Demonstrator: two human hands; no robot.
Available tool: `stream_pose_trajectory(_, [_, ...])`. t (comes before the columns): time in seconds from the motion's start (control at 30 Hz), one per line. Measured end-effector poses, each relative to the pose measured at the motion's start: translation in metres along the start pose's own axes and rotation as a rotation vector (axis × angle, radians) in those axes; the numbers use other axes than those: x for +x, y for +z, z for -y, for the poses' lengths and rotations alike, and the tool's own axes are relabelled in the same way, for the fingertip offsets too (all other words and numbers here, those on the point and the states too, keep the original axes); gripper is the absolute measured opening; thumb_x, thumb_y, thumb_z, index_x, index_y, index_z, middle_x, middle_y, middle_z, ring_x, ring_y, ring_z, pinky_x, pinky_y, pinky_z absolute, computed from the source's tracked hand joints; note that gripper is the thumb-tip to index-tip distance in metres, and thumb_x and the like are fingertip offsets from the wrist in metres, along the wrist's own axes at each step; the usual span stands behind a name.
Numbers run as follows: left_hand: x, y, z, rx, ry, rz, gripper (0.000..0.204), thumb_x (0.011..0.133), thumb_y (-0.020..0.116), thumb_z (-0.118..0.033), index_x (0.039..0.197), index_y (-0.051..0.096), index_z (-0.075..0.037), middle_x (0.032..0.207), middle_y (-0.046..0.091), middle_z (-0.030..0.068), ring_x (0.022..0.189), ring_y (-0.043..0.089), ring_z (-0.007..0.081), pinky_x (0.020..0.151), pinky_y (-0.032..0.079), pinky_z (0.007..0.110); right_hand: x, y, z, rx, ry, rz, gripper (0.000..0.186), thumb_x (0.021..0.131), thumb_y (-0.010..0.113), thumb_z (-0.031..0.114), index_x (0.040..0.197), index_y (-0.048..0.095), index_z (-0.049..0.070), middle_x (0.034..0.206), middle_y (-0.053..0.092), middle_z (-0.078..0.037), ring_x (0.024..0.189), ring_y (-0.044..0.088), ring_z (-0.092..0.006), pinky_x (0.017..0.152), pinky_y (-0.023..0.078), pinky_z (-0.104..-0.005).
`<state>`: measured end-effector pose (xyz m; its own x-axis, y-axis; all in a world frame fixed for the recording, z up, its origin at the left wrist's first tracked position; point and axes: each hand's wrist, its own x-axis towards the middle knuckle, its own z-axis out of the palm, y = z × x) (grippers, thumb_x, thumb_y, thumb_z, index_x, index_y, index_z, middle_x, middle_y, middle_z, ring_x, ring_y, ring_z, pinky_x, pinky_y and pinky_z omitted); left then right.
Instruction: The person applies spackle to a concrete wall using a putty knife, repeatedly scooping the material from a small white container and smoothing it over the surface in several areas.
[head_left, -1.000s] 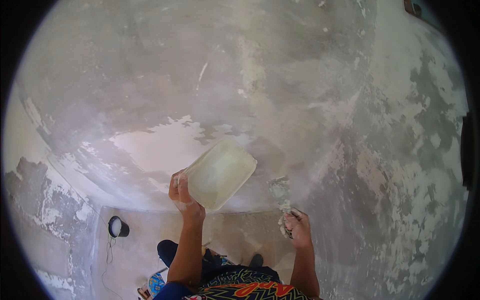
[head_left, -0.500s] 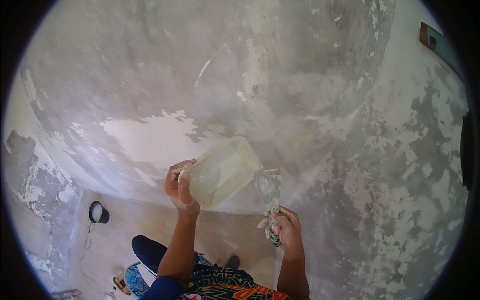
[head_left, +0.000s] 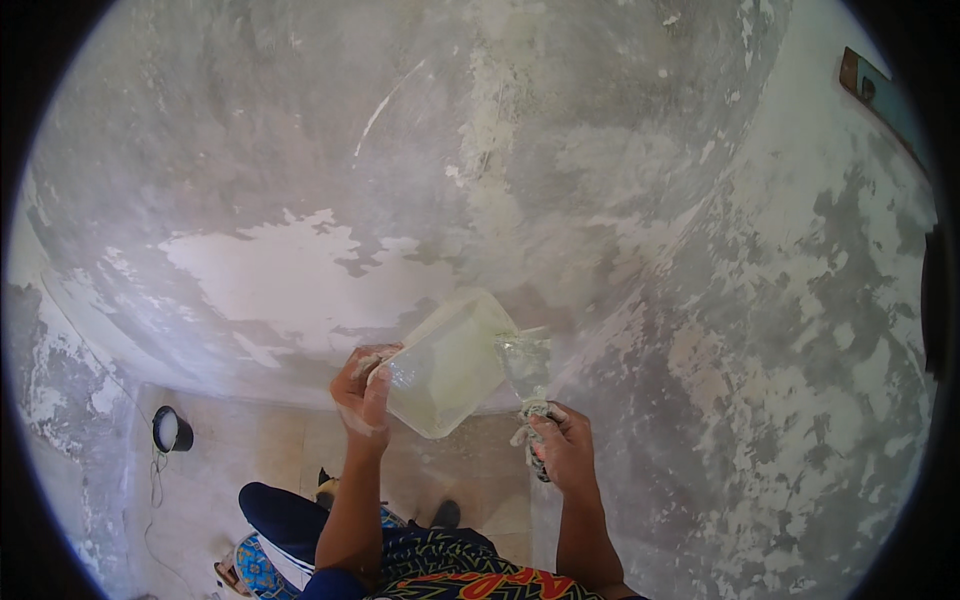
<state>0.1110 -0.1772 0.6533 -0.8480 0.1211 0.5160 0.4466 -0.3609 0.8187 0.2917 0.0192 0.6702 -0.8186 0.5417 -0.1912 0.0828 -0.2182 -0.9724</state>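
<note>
My left hand point(head_left: 362, 390), smeared with white plaster, is closed on the left edge of a pale translucent plastic tub point(head_left: 452, 362) with rounded corners. The tub is tilted and has whitish residue on its inside. My right hand point(head_left: 563, 442) is wrapped round the handle of a putty knife point(head_left: 524, 362), whose blade points up and is coated with wet filler. The blade's upper left part is at the tub's right rim; whether it touches I cannot tell. Lumps of filler cling to the knife's handle by my fingers.
A grey wall point(head_left: 300, 150) with patchy white filler rises ahead, meeting another patchy wall point(head_left: 720, 430) on the right. A black bucket point(head_left: 172, 430) with whitish contents and a cord stand on the tiled floor point(head_left: 270, 425). A framed panel point(head_left: 880, 95) hangs upper right.
The putty knife and my right hand have moved slightly up and left, the blade now at the tub's rim. The tub has tipped a little, and the whole view has shifted.
</note>
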Motion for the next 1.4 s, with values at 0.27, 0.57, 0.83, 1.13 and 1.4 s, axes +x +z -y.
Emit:
stream_pose_trajectory(0.27, [-0.014, 0.026, 0.006, 0.037, -0.121, 0.14, 0.023, 0.096, 0.064, -0.015, 0.103, 0.07, 0.006, 0.098, 0.069, 0.0096, 0.091, 0.063, 0.0138, 0.082, 0.05, 0.029, 0.013, -0.008, 0.002, -0.109, -0.116, -0.047, 0.014, 0.099, 0.065, 0.011, 0.093, 0.072, 0.001, 0.072, 0.062, 0.003, 0.057, 0.047, -0.0017, 0.051, 0.037, -0.0232])
stream_pose_trajectory(0.57, [0.06, 0.053, 0.028, 0.01, -0.294, 0.075, 0.033, 0.101, 0.06, -0.028, 0.098, 0.068, 0.003, 0.086, 0.066, 0.0013, 0.083, 0.057, 0.012, 0.077, 0.046, 0.028, 0.034, -0.04, 0.078, 0.149, -0.2, -0.16, 0.009, 0.099, 0.067, 0.014, 0.098, 0.068, 0.004, 0.073, 0.054, 0.007, 0.061, 0.045, -0.0043, 0.055, 0.039, -0.0234])
stream_pose_trajectory(0.83, [0.171, 0.084, -0.059, -0.204, -0.35, 0.321, 0.036, 0.099, 0.062, -0.035, 0.106, 0.069, -0.001, 0.097, 0.067, 0.0044, 0.09, 0.061, 0.0156, 0.084, 0.049, 0.032, 0.063, -0.045, 0.21, 0.217, -0.499, -0.178, 0.017, 0.105, 0.061, 0.019, 0.112, 0.066, 0.004, 0.081, 0.056, 0.003, 0.07, 0.053, -0.0064, 0.062, 0.046, -0.0245])
stream_pose_trajectory(1.13, [0.232, 0.093, -0.13, -0.076, -0.251, 0.34, 0.037, 0.101, 0.058, -0.036, 0.113, 0.07, -0.002, 0.104, 0.068, 0.0065, 0.097, 0.063, 0.0186, 0.089, 0.049, 0.034, 0.185, -0.037, 0.254, -0.628, -1.491, -0.703, 0.054, 0.094, 0.066, 0.002, 0.146, 0.053, -0.004, 0.108, 0.059, -0.021, 0.085, 0.063, -0.0292, 0.069, 0.054, -0.0377])
stream_pose_trajectory(1.4, [0.27, 0.094, -0.105, -0.156, -0.367, 0.326, 0.04, 0.103, 0.056, -0.037, 0.126, 0.064, -0.006, 0.118, 0.067, 0.0065, 0.111, 0.063, 0.0204, 0.099, 0.049, 0.036, 0.244, -0.032, 0.214, -0.821, -1.257, -0.925, 0.066, 0.083, 0.07, -0.003, 0.147, 0.053, 0.001, 0.118, 0.06, -0.031, 0.092, 0.068, -0.0444, 0.077, 0.058, -0.0442])
